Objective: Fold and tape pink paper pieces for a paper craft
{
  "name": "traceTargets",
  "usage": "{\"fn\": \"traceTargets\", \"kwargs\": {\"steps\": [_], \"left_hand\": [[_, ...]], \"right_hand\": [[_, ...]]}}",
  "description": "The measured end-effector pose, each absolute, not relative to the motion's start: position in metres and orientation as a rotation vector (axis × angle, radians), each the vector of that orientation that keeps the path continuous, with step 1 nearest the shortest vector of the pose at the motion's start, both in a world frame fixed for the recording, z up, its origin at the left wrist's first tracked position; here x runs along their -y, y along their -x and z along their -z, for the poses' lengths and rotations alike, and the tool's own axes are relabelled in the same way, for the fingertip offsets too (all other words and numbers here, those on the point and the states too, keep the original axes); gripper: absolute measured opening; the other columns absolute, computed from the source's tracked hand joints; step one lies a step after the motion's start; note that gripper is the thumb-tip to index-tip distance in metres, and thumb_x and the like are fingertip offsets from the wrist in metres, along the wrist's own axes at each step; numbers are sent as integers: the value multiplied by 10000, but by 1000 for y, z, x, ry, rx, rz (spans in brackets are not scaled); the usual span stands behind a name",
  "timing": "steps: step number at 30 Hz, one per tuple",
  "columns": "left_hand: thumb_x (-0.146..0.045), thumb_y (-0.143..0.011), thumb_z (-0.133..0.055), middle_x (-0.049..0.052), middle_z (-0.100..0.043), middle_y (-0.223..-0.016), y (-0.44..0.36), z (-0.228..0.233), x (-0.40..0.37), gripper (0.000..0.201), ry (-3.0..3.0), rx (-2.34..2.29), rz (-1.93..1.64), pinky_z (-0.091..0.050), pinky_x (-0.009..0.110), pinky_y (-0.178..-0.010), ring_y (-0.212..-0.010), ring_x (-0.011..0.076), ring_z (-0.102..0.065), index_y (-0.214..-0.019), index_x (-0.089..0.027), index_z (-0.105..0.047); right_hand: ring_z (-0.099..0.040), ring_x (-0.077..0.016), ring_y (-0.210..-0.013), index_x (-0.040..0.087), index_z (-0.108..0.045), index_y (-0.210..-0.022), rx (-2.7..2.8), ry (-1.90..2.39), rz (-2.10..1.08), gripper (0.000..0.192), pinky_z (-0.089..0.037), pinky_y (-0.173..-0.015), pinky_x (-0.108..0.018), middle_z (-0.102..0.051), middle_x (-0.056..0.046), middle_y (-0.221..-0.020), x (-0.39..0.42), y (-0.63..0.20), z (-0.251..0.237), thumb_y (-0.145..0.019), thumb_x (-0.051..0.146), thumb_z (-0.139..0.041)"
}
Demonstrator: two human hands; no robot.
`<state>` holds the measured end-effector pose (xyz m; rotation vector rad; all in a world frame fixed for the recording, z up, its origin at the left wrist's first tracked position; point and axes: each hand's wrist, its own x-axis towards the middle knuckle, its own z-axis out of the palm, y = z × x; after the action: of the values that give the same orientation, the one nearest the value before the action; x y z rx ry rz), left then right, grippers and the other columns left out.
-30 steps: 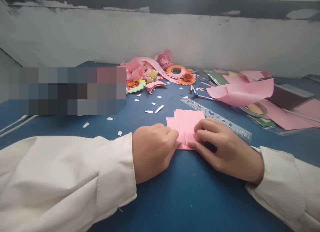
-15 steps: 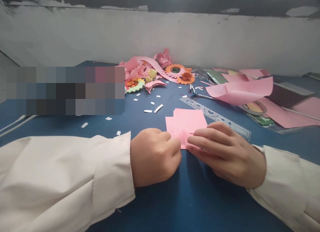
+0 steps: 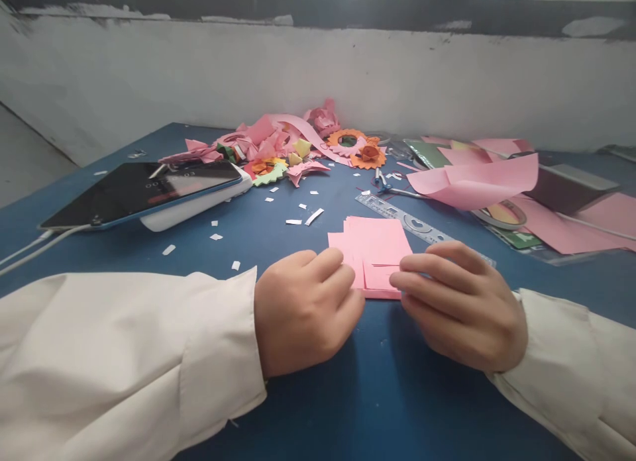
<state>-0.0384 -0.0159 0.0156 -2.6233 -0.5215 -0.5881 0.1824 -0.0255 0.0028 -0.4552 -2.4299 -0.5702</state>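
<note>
A pink folded paper piece point(image 3: 376, 239) with slits cut near its lower edge lies on the blue table between my hands. My left hand point(image 3: 311, 308) is closed, its thumb and curled fingers gripping the paper's lower left edge. At the right edge, my right hand point(image 3: 454, 302) pinches the paper between fingertips and thumb, the fingers bent close together. The contact of the left fingertips is partly hidden behind the knuckles. Just behind the paper lies a clear plastic ruler point(image 3: 417, 224), its right end partly covered by my right hand.
On the left a tablet-like device point(image 3: 193, 186) rests tilted, cables attached. Crumpled pink paper and paper flowers point(image 3: 368, 153) pile up at the back. Pink sheets point(image 3: 472, 183) and a tape roll point(image 3: 501, 216) lie right. White scraps point(image 3: 314, 216) are scattered on the blue table point(image 3: 377, 395).
My right hand has slid rightward along the paper, uncovering more of its lower edge and slits. My left hand stays at the left edge, almost unmoved.
</note>
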Motion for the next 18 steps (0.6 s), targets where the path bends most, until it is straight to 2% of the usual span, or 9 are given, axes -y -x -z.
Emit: {"fn": "traceTargets", "kwargs": {"steps": [2, 5, 11, 18], "left_hand": [[-71, -836, -420, 67, -540, -682, 37, -16, 14, 230, 2656, 538, 610, -356, 343, -544, -687, 210, -501, -713, -123, -608], [-68, -836, -428, 118, -620, -855, 36, -14, 11, 219, 2776, 566, 608, -433, 356, -626, -861, 248, -571, -857, -75, -647], [-72, -870, -411, 98, -665, -862, 38, -7, 10, 252, 2898, 440, 730, -480, 327, -667, -863, 202, -608, -909, -97, -659], [-96, -887, -396, 87, -681, -851, 40, -8, 12, 264, 2869, 421, 745, -491, 309, -681, -879, 188, -632, -889, -135, -657]], "right_hand": [[-555, -219, -824, 135, -554, -738, 2408, 485, 567, 148, -413, -682, -404, -616, -95, -810, 26, -182, -3, -753, -10, -533], [-558, -214, -812, 108, -562, -847, 2397, 538, 533, 128, -415, -676, -391, -632, -107, -832, 25, -180, -4, -765, 14, -531], [-550, -168, -830, 149, -557, -958, 2531, 704, 92, 116, -404, -706, -330, -632, -62, -874, 17, -176, -4, -886, 164, -468], [-523, -155, -835, 158, -535, -871, 2527, 722, -55, 42, -386, -737, -323, -600, -62, -899, 16, -176, -3, -868, 197, -519]]}}
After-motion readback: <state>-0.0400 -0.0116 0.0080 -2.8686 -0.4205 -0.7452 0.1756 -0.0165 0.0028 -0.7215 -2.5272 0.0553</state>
